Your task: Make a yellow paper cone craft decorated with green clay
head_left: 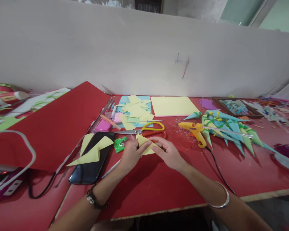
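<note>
Between my two hands is a small piece of yellow paper [145,144], bent or folded, above the red table. My left hand [132,152] pinches its left side with thumb and fingers. On the other side, my right hand [168,152] grips the paper's right edge. Just beyond them lie scissors [153,126] with yellow and red handles. A green packet [119,145] sits left of my left hand. Yellow paper cut-outs [93,154] rest on a black phone [89,170] farther left.
A pile of yellow paper pieces [136,109] and a yellow sheet [173,106] lie by the wall. Right of them, an orange glue gun [195,130] rests against blue and green paper cones [231,128]. A large red sheet [62,125] covers the left side.
</note>
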`<state>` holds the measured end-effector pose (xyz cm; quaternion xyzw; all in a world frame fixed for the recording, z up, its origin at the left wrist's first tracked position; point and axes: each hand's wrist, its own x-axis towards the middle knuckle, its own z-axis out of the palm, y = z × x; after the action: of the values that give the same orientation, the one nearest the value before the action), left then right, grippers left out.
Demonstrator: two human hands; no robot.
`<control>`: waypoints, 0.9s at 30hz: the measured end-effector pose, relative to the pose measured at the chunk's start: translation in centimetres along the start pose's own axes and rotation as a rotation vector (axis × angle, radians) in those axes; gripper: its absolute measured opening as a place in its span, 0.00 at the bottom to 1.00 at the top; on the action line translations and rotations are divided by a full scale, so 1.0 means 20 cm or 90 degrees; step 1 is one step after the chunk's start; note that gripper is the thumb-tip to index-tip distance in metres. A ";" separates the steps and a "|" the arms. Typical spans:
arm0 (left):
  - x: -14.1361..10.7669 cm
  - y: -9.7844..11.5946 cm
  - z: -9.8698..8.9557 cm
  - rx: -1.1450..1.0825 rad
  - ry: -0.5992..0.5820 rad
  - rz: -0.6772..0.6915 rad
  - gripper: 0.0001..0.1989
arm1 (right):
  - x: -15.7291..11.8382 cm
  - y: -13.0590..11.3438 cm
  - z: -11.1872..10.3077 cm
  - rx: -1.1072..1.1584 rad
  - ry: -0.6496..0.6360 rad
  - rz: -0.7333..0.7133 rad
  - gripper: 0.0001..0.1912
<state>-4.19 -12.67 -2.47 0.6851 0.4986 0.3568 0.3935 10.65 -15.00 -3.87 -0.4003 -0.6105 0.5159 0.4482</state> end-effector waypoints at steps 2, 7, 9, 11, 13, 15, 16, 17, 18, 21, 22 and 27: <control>0.00 0.00 0.00 0.006 -0.011 0.001 0.19 | 0.00 0.00 0.00 -0.016 0.014 0.001 0.14; 0.00 0.00 0.01 -0.005 -0.107 -0.001 0.18 | 0.00 0.01 0.00 0.000 0.099 0.009 0.14; 0.00 0.00 0.01 -0.002 -0.134 -0.012 0.20 | 0.01 0.01 0.01 0.019 0.141 0.015 0.14; 0.00 -0.01 0.01 0.008 -0.137 -0.017 0.22 | 0.00 0.01 0.01 0.023 0.169 0.019 0.14; -0.01 -0.01 0.00 0.015 -0.144 -0.016 0.23 | 0.00 0.00 0.01 0.020 0.168 0.022 0.12; -0.01 -0.01 -0.01 0.037 -0.171 0.009 0.23 | 0.01 0.00 0.00 0.009 0.126 0.023 0.09; -0.01 -0.01 -0.02 0.056 -0.189 0.027 0.23 | 0.01 -0.01 -0.01 -0.006 0.097 0.020 0.08; 0.00 -0.01 -0.03 0.079 -0.206 0.048 0.23 | 0.01 -0.01 -0.01 -0.028 0.069 0.014 0.07; 0.00 -0.01 -0.03 0.104 -0.220 0.067 0.22 | 0.01 -0.01 -0.02 -0.057 0.049 0.007 0.06; 0.00 -0.01 -0.05 0.156 -0.242 0.104 0.22 | 0.02 -0.01 -0.03 -0.144 0.046 -0.023 0.06; 0.00 -0.01 -0.05 0.166 -0.242 0.114 0.22 | 0.02 -0.01 -0.04 -0.165 0.050 -0.033 0.07; 0.01 -0.01 -0.05 0.205 -0.132 0.196 0.19 | 0.02 -0.01 -0.04 -0.158 0.058 -0.050 0.10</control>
<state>-5.02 -12.18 -2.25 0.8398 0.3956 0.2563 0.2693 11.35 -14.36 -3.61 -0.4516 -0.6640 0.3994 0.4422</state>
